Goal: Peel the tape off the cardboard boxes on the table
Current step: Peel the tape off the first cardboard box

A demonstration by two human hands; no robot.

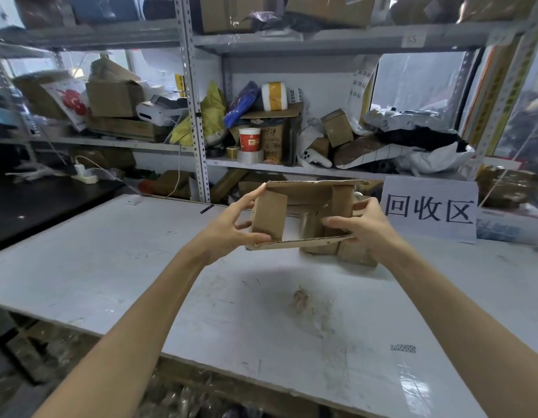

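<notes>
Above the scuffed white table [126, 267], my left hand [231, 229] and right hand [365, 227] pinch an opened brown cardboard box [307, 191] by its flaps

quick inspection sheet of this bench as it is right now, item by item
surface: white table, scuffed and stained
job's things: opened cardboard box held above the table; second box on the table, partly hidden behind it
clutter: crumpled clear wad, likely peeled tape
grippers: left hand and right hand grip the held box's ends
cables: white power strip, charger plugged in, on the dark side bench
surroundings: metal shelves crammed with packing clutter; paper sign
</notes>
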